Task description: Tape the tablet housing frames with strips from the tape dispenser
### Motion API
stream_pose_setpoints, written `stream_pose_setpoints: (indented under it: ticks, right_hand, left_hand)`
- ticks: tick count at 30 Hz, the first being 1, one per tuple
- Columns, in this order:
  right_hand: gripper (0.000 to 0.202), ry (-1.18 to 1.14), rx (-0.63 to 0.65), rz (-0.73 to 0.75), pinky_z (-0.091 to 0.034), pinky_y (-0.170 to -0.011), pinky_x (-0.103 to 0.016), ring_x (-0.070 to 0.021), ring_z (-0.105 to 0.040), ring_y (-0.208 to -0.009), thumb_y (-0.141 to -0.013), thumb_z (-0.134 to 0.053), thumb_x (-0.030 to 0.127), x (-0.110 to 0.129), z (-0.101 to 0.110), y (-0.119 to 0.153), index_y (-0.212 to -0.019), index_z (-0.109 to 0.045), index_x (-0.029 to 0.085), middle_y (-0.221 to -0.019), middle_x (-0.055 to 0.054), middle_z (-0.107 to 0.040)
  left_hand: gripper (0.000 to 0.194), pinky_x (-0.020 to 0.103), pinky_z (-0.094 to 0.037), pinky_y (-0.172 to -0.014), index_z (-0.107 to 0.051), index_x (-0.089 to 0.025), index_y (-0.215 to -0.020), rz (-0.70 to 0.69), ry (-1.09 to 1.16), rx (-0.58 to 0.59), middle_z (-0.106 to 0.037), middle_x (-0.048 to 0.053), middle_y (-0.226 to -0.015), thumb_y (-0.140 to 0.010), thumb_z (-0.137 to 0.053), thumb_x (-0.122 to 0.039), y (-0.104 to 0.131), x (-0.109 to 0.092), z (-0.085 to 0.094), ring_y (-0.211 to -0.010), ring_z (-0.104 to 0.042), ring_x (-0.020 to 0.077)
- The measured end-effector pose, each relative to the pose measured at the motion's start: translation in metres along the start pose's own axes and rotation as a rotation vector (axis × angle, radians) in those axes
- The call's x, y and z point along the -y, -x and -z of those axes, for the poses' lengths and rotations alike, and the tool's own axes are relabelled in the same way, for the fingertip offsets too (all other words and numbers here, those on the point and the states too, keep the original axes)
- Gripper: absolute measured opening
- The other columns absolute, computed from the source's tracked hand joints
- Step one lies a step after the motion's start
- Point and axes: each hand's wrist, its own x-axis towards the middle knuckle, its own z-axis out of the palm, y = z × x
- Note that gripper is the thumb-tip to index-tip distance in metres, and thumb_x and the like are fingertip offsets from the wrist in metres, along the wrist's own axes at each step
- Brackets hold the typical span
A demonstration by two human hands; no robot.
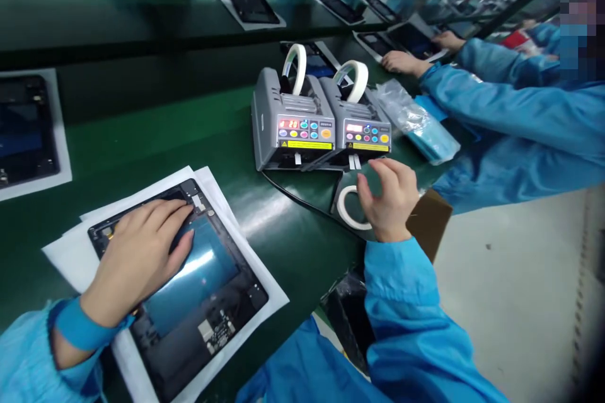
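My left hand (pixel 142 249) lies flat, fingers stretched, across the top of an opened tablet (pixel 189 362) with its inner parts bare. A bluish panel (pixel 198 271) fills the tablet's middle, and white paper sheets (pixel 269 293) lie beneath it. My right hand (pixel 390 198) hovers just in front of the right tape dispenser (pixel 362 129), thumb and forefinger apart; I see nothing between them. Short white tape strips (pixel 354 162) stick out of that dispenser, near my fingertips. A second tape dispenser (pixel 293 123) stands against its left side, with one strip showing. Both carry tape rolls on top.
A loose tape roll (pixel 347 209) lies under my right hand, by a black cable (pixel 302 204). Another tablet (pixel 28 129) is at the left. More tablets on paper line the back. At right, a co-worker's hands (pixel 404 64) work near a plastic-wrapped blue pack (pixel 432 135).
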Motion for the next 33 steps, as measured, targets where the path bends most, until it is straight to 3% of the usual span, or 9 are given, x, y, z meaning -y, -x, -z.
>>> stream_pose_setpoints:
  ticks: [7,10,13,16,19,22,26,29,33]
  right_hand:
    - [0.016,0.015,0.065,0.059,-0.05,-0.071,-0.033,-0.0204,-0.063,-0.084,-0.087,-0.056,0.022,-0.007,-0.005,-0.01,-0.096,-0.068,0.021,-0.094,-0.008,-0.068]
    - [0.013,-0.046,0.003,0.107,-0.05,-0.066,-0.031,-0.0196,-0.064,-0.075,-0.086,-0.058,0.023,-0.007,0.002,-0.016,-0.086,-0.07,0.021,-0.085,-0.007,-0.069]
    - [0.005,-0.169,-0.105,0.149,-0.05,-0.059,-0.027,-0.0183,-0.063,-0.064,-0.08,-0.067,0.026,0.008,0.023,-0.021,-0.082,-0.071,0.025,-0.073,-0.008,-0.068]
    - [0.019,-0.287,0.059,0.061,-0.051,-0.07,-0.032,-0.023,-0.065,-0.076,-0.078,-0.067,0.015,0.049,0.05,-0.027,-0.095,-0.069,0.026,-0.086,-0.009,-0.069]
    - [0.015,-0.522,0.276,0.307,-0.052,-0.066,-0.028,-0.0172,-0.065,-0.074,-0.084,-0.061,0.016,0.118,0.059,-0.04,-0.097,-0.064,0.021,-0.089,-0.006,-0.068]
    - [0.014,-0.683,0.405,0.507,-0.051,-0.068,-0.025,-0.014,-0.065,-0.08,-0.087,-0.057,0.018,0.199,0.034,-0.057,-0.099,-0.063,0.017,-0.093,-0.004,-0.069]
    - [0.015,-0.701,0.374,0.55,-0.048,-0.064,-0.022,-0.0123,-0.065,-0.077,-0.087,-0.055,0.02,0.279,-0.019,-0.071,-0.097,-0.065,0.016,-0.092,-0.002,-0.069]
    - [0.015,-0.705,0.38,0.551,-0.047,-0.062,-0.023,-0.0127,-0.065,-0.076,-0.086,-0.055,0.019,0.306,-0.042,-0.071,-0.097,-0.065,0.015,-0.091,-0.002,-0.069]
    - [0.014,-0.698,0.41,0.541,-0.046,-0.063,-0.023,-0.0115,-0.065,-0.074,-0.088,-0.055,0.019,0.311,-0.051,-0.067,-0.096,-0.066,0.016,-0.088,-0.001,-0.07]
  left_hand:
    - [0.039,0.046,-0.045,-0.092,-0.057,-0.015,-0.12,0.03,0.065,-0.04,-0.059,0.012,-0.122,-0.09,-0.044,-0.035,0.004,0.0,-0.006,-0.111,-0.054,0.03]
    - [0.036,0.046,-0.046,-0.091,-0.058,-0.015,-0.118,0.056,0.083,-0.061,-0.059,0.013,-0.121,-0.089,-0.045,-0.033,0.009,-0.005,-0.002,-0.11,-0.054,0.0295]
    - [0.033,0.046,-0.045,-0.091,-0.06,-0.014,-0.115,0.066,0.061,-0.084,-0.058,0.014,-0.121,-0.089,-0.046,-0.029,0.028,-0.005,0.009,-0.11,-0.054,0.029]
    - [0.031,0.045,-0.046,-0.092,-0.06,-0.014,-0.114,0.114,0.031,-0.092,-0.057,0.015,-0.124,-0.089,-0.049,-0.027,0.058,0.004,0.02,-0.113,-0.052,0.029]
    - [0.032,0.045,-0.047,-0.089,-0.059,-0.012,-0.114,0.192,0.003,-0.073,-0.056,0.016,-0.123,-0.089,-0.05,-0.03,0.083,0.018,0.022,-0.112,-0.052,0.0299]
    - [0.035,0.045,-0.048,-0.088,-0.057,-0.011,-0.115,0.188,0.027,-0.058,-0.057,0.016,-0.121,-0.089,-0.051,-0.033,0.093,0.029,0.015,-0.112,-0.052,0.0311]
    - [0.034,0.045,-0.048,-0.092,-0.059,-0.011,-0.112,0.2,0.11,-0.119,-0.058,0.016,-0.12,-0.087,-0.053,-0.034,0.095,0.032,0.006,-0.115,-0.051,0.0305]
    - [0.031,0.042,-0.049,-0.092,-0.061,-0.01,-0.107,0.235,0.164,-0.194,-0.06,0.014,-0.116,-0.087,-0.054,-0.032,0.096,0.033,0.001,-0.112,-0.053,0.0281]
    - [0.027,0.04,-0.051,-0.09,-0.061,-0.011,-0.105,0.271,0.226,-0.242,-0.062,0.012,-0.113,-0.085,-0.055,-0.027,0.097,0.034,-0.003,-0.11,-0.055,0.0264]
